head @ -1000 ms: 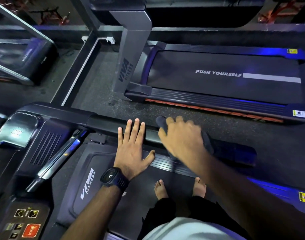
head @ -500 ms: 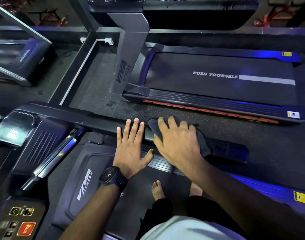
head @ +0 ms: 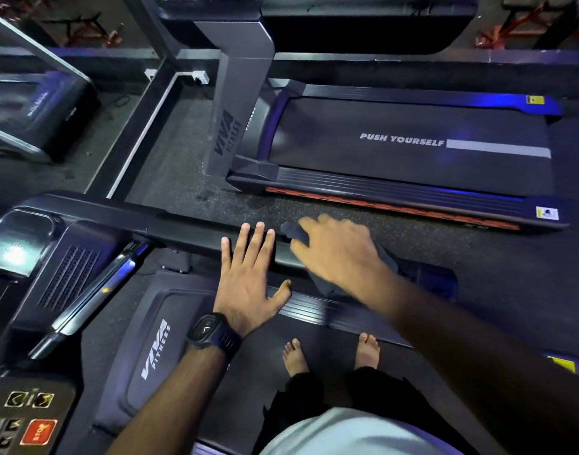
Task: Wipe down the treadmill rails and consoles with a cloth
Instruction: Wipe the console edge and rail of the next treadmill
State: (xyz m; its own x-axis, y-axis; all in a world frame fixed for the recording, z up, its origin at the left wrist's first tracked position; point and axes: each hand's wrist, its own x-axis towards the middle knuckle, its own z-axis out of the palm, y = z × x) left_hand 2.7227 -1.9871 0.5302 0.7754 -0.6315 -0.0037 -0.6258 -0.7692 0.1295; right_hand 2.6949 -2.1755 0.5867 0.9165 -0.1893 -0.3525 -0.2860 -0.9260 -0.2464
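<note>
Dim gym with blue lighting, speckled rubber floor (head: pixel 216 208) running up to the far treadmill (head: pixel 413 159). On the near rail (head: pixel 189 233) the left hand (head: pixel 248 284) lies flat, fingers straight. Just beside it the right hand (head: pixel 337 251), kinda blurry, presses a dark cloth (head: pixel 293 232) onto that rail, fingers spread.

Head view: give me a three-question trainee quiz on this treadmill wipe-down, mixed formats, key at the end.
1. True or false: the left hand lies with straight fingers on the long black treadmill handrail.
2. What does the right hand press against that handrail? A) a dark grey cloth B) a yellow sponge C) a spray bottle
3. Fill in: the white lettering on the neighbouring treadmill's black belt reads "PUSH ____".
Key: 1 true; 2 A; 3 YOURSELF.
</note>
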